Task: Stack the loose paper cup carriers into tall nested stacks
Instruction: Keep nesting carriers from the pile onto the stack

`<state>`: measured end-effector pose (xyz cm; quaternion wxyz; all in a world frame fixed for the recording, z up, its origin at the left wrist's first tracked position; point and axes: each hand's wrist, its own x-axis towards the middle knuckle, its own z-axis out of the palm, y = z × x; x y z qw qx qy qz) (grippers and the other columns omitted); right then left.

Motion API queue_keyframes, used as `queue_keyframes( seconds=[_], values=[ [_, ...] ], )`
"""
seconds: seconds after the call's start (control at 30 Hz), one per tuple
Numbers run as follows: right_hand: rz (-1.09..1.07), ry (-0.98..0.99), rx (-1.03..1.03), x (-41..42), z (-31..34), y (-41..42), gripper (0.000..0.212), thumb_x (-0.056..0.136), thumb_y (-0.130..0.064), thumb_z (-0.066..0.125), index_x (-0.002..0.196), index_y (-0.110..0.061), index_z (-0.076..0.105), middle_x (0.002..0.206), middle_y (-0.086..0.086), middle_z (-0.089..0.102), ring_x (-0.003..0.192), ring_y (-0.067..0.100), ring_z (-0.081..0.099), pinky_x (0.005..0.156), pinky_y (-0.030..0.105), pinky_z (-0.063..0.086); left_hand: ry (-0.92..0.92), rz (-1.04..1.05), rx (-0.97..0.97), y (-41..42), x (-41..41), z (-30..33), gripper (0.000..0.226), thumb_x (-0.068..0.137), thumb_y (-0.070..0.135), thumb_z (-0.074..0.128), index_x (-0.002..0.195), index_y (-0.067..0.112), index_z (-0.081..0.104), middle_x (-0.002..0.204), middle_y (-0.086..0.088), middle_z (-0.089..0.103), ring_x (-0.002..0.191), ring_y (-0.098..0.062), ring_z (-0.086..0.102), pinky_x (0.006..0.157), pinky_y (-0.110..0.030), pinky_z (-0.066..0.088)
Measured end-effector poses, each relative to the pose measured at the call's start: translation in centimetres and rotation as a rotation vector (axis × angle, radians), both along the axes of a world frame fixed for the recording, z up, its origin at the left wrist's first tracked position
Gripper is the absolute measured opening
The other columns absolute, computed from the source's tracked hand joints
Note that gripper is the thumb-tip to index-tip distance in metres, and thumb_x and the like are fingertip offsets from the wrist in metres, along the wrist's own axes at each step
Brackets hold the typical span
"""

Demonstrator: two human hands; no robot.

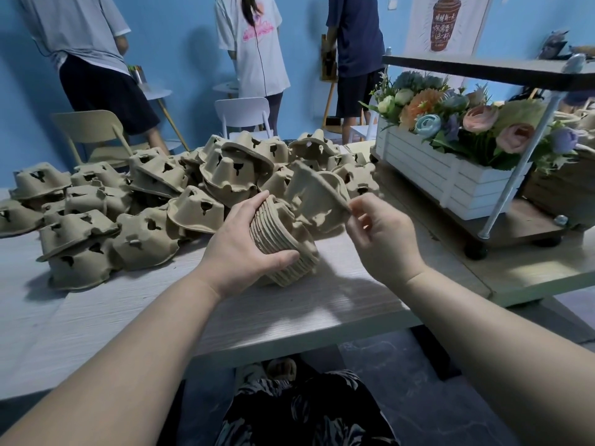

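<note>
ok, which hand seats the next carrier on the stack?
Right. The right hand already pinches a loose carrier by its edge just above the stack, while the left hand grips the stack on the table.

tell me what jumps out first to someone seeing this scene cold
A big heap of loose carriers sprawls across the table ahead. At centre, the left hand grips a nested stack while the right hand pinches a single carrier above it. A white planter of flowers brightens the right side.
</note>
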<state>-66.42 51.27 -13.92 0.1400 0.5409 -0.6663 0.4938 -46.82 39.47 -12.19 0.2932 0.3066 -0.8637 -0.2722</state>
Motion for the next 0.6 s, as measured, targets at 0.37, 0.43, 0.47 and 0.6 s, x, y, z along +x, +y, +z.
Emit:
queue_keyframes(
  seconds=[0.37,0.43,0.47,0.6],
  values=[
    [0.268,0.11,0.166,0.3,-1.5,0.1,0.024,0.088,-0.026,0.053,0.099,-0.016,0.072,0.083,-0.001,0.071,0.072,0.021,0.065,0.065,0.042,0.054,0.025,0.003,0.016,-0.1,0.0,-0.1,0.119,0.041,0.071,0.067,0.149,0.031,0.033,0.132,0.02,0.037,0.12,0.008,0.034,0.103,-0.016,0.025],
    [0.289,0.146,0.178,0.5,-1.4,0.2,0.022,0.087,-0.024,0.054,0.1,-0.016,0.071,0.084,-0.001,0.071,0.072,0.019,0.064,0.064,0.042,0.053,0.024,0.005,0.009,-0.1,0.0,-0.1,0.12,0.041,0.071,0.066,0.149,0.031,0.033,0.131,0.019,0.037,0.119,0.009,0.034,0.102,-0.014,0.025],
    [0.287,0.177,0.179,0.7,-1.2,0.2,0.02,0.086,-0.021,0.056,0.099,-0.015,0.071,0.083,-0.002,0.07,0.071,0.018,0.064,0.063,0.041,0.053,0.023,0.008,0.006,0.0,0.0,-0.1,0.12,0.041,0.071,0.066,0.149,0.031,0.033,0.131,0.019,0.037,0.118,0.009,0.034,0.102,-0.014,0.025],
    [0.306,0.231,0.199,1.0,-0.6,0.0,0.015,0.084,-0.016,0.061,0.095,-0.014,0.071,0.078,-0.002,0.068,0.067,0.015,0.06,0.062,0.036,0.053,0.019,0.015,0.003,-0.1,-0.1,0.0,0.121,0.04,0.072,0.065,0.149,0.03,0.032,0.131,0.019,0.036,0.12,0.007,0.034,0.102,-0.016,0.025]
  ],
)
